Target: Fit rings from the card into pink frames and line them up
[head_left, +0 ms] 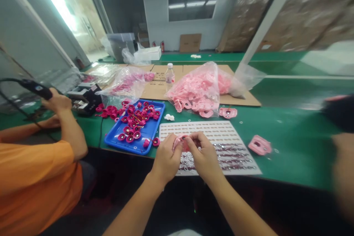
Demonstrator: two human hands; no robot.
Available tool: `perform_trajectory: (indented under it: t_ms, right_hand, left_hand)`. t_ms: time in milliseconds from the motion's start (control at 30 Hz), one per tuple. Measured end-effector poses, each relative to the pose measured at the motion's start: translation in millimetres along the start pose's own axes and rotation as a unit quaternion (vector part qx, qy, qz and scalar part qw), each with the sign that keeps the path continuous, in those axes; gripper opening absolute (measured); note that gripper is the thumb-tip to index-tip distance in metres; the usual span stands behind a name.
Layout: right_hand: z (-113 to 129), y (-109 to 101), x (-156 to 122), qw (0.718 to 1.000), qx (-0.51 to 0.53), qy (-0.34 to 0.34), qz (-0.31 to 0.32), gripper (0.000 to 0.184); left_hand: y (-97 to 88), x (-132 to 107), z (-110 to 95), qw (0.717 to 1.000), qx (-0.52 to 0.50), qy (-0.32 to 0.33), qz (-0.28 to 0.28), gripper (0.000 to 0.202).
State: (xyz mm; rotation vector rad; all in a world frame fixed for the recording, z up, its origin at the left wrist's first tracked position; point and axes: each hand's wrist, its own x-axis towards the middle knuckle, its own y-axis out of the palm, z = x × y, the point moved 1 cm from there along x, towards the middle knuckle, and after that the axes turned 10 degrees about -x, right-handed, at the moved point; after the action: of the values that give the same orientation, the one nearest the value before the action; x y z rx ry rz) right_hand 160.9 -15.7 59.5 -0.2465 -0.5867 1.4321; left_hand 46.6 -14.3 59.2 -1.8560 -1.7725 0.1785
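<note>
My left hand (167, 158) and my right hand (205, 155) are both closed on one pink plastic part (181, 141), with both thumbs on its upper face. A dark spot shows near the part's middle; my fingers hide much of the rest. Below them lies a white sheet (232, 132) with rows of small parts and a cluster of small white rings (187, 160). Another pink plastic part (260, 145) lies to the right of the sheet, and one more pink housing (228, 113) sits beyond its far edge.
A blue tray (112, 141) of magenta round parts stands at left. Behind are a bag of pink parts (193, 88), a bottle (170, 73) and flat cardboard (155, 90). At far left a co-worker in an orange shirt (41, 177) holds a corded black tool (37, 89). A blurred arm (344, 169) appears at right.
</note>
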Motion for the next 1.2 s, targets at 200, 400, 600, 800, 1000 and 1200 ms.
perform_trajectory:
  t_ms: [200,400,600,800,1000,1200]
  right_hand:
    - [-2,3,2,1.0,-0.019,0.002,-0.021,0.011]
    - [-3,16,2,0.989,0.087,0.015,0.12,0.021]
    - [-9,37,-3,0.983,0.086,0.029,0.162,0.019]
    - [2,64,-11,0.985,0.042,0.034,0.166,0.019]
    - [13,85,7,0.966,0.034,-0.027,0.256,0.025]
    - [-15,114,36,0.967,-0.146,-0.151,0.145,0.037]
  left_hand:
    - [-6.7,-5,0,0.998,-0.065,0.002,-0.001,0.02]
    - [-12.8,-16,9,0.989,-0.15,-0.014,-0.016,0.02]
    - [-18.9,-34,32,0.991,-0.118,-0.042,-0.04,0.022]
    - [-40.6,-46,46,0.999,0.031,-0.002,-0.027,0.051]
    - [-70.4,-53,68,0.988,-0.019,-0.083,-0.127,0.039]
    - [-76.4,-56,81,0.882,-0.357,-0.176,-0.253,0.042]
